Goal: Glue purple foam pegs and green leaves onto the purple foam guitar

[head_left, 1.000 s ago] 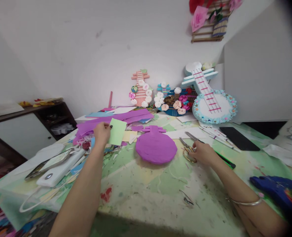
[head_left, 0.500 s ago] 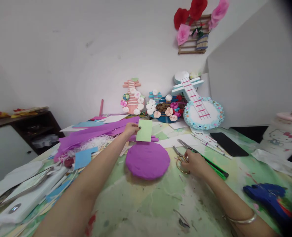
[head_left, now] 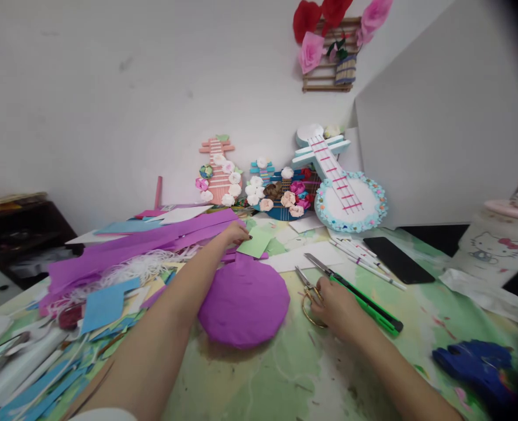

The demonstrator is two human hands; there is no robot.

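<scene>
Pinched at its left edge, a light green sheet of paper [head_left: 256, 242] is in my left hand [head_left: 237, 233], just beyond the purple round piece [head_left: 244, 304]. That piece is covered in crinkled purple paper and lies flat on the table, with a narrow neck and crossbars at its far end. My right hand [head_left: 335, 307] has its fingers closed around the gold handles of a pair of scissors [head_left: 310, 309], whose blades point away from me. Close beside that hand lies a green utility knife [head_left: 368, 301] with a long dark blade.
Purple paper strips [head_left: 123, 248], white shredded paper [head_left: 130, 275] and blue scraps [head_left: 105, 304] crowd the left. Decorated paper instruments [head_left: 346, 196] lean against the wall. A black phone [head_left: 397, 260], striped sticks [head_left: 368, 263] and a blue glue gun-like object [head_left: 473, 365] lie right.
My left hand has lowered the green paper, which was upright and now tilts flatter near the table. My right hand stays at the scissors. The whole view has shifted slightly.
</scene>
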